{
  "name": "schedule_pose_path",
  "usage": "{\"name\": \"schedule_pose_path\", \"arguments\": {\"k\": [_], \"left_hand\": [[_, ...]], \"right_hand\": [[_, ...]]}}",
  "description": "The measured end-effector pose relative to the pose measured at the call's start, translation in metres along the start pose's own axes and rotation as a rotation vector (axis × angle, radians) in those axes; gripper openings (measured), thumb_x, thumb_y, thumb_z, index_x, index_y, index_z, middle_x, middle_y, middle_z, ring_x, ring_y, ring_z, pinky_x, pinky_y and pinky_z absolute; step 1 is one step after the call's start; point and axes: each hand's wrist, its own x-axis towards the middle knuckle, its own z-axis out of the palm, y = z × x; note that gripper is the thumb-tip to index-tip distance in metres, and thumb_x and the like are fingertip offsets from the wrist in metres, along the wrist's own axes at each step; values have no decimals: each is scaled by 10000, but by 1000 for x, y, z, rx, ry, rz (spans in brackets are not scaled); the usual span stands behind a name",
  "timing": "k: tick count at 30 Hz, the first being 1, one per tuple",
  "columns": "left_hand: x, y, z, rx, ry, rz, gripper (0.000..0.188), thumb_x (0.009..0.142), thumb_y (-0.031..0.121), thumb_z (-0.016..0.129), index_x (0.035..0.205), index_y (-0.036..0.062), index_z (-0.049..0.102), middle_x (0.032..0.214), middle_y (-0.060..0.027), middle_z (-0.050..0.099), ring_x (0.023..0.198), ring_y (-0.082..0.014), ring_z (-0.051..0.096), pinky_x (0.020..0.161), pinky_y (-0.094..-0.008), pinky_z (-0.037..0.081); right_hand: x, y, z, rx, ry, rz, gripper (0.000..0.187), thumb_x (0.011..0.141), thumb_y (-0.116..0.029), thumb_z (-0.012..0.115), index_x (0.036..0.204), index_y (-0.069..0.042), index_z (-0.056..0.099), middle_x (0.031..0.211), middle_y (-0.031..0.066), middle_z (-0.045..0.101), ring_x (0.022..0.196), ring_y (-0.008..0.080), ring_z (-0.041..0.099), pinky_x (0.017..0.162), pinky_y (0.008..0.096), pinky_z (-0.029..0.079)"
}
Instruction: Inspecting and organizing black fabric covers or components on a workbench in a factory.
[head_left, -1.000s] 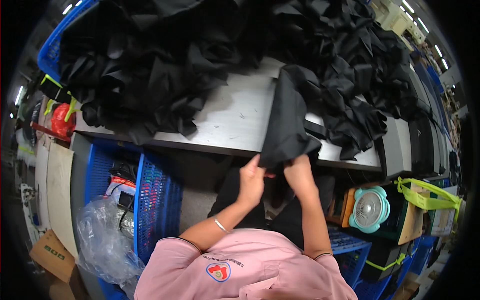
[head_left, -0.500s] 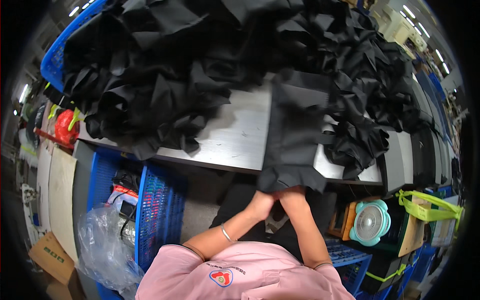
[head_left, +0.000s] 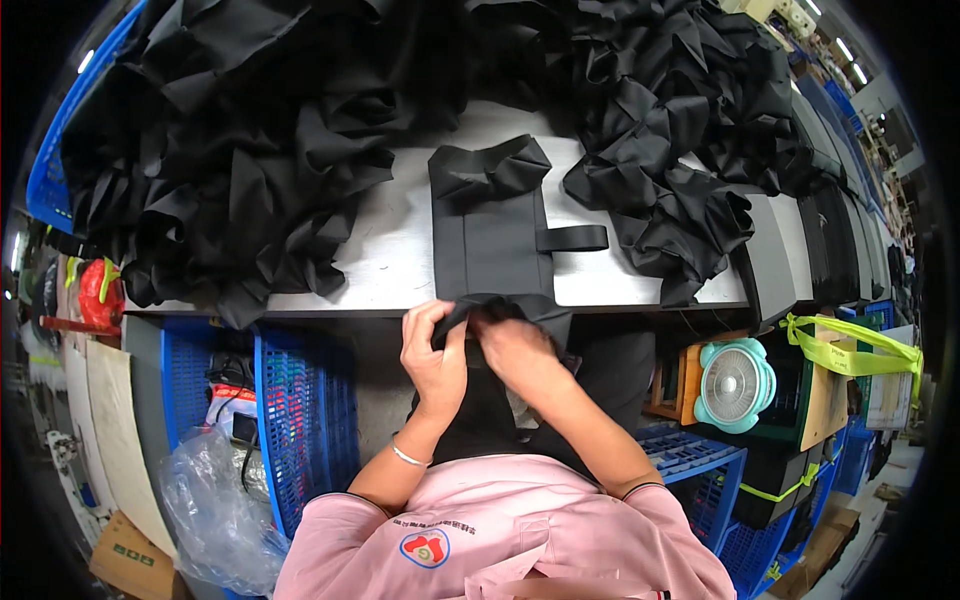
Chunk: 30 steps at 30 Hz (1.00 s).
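A long black fabric piece (head_left: 490,250) lies lengthwise on the table, its far end puffed up and its near end bunched over the edge. From its right side sticks out a black strap loop (head_left: 572,239). My left hand (head_left: 435,352) pinches the near end, thumb and fingers closed on the cloth. Close beside it, my right hand (head_left: 516,348) is at the same gathered end; its fingers are smeared by motion and partly hidden by the cloth.
Heaps of crumpled black fabric (head_left: 230,180) and more black fabric (head_left: 660,170) flank the piece on the grey table (head_left: 385,265). Below on the left stands a blue crate (head_left: 300,410) beside a clear plastic bag (head_left: 220,510). A turquoise fan (head_left: 738,385) stands at right.
My hands, close together under the near end before, are now apart at its edge, the left one pinching. The fabric piece has shifted left, and its side strap loop shows plainly.
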Motion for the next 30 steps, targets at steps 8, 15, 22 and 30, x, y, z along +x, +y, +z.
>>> {"name": "schedule_pose_path", "arguments": {"k": [8, 15, 22, 30], "left_hand": [[-6, -2, -40, -608, -130, -310, 331, 1014, 186, 583, 1268, -24, 553, 1024, -71, 624, 820, -88, 569, 761, -250, 475], [30, -5, -14, -953, -395, -641, 438, 1047, 182, 585, 1439, 4, 499, 1372, -69, 596, 1221, -147, 568, 1062, -307, 437], [10, 1, -8, -854, -505, -537, 384, 1039, 134, 581, 1396, -3, 548, 1316, -51, 636, 1208, -135, 571, 1074, -311, 423], [10, -21, -16, -990, -786, -658, 372, 1010, 101, 602, 1362, -16, 568, 1272, -68, 669, 1144, -142, 624, 1019, -303, 490]], "right_hand": [[-24, 28, 0, -70, 270, -111, 101, 914, -162, 615, 945, -72, 647, 911, 139, 662, 744, 316, 681, 654, 425, 569], [-86, -13, -20, -11, 12, -212, 125, 890, -148, 672, 832, -61, 741, 765, 136, 711, 751, 268, 726, 645, 369, 579], [-81, 11, -97, 441, 750, 43, 110, 934, -31, 660, 955, 71, 698, 932, 137, 738, 844, 184, 698, 806, 289, 545], [-76, 50, -75, 1335, 37, 361, 259, 946, -170, 740, 1129, 13, 745, 984, -11, 731, 872, 58, 610, 802, 259, 514]]}}
